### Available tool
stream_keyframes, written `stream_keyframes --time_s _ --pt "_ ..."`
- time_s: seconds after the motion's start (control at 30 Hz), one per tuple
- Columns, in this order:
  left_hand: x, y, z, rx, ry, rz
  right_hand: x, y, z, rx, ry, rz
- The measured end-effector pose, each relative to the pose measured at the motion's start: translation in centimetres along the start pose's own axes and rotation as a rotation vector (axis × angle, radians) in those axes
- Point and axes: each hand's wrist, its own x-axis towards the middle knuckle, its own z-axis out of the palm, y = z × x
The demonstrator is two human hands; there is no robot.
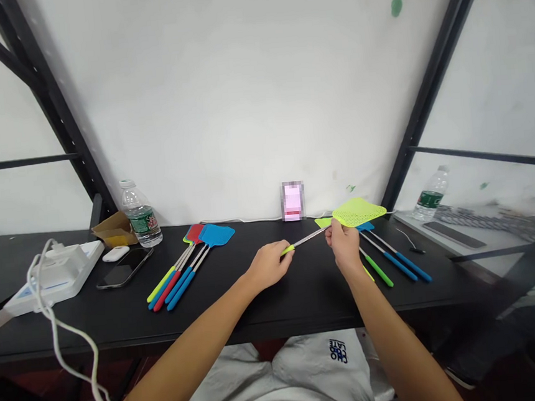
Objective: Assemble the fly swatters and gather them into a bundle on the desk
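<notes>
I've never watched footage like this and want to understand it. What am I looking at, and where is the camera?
There is no machine here: these are a person's bare hands, seen by one camera worn on the head, looking forward and down. The left hand holds the handle of a yellow-green fly swatter; the right hand grips it near its mesh head. On the black table lie more swatters, one group to the left, another to the right. Further left are a bottle, a phone and a white power strip.
</notes>
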Motion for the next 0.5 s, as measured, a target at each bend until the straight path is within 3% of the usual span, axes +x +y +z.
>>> stream_keyframes --time_s 0.5 --pt "-0.05 0.04 -0.26 0.01 -0.031 -0.049 -0.28 -0.11 0.21 -0.021 -0.019 -0.002"
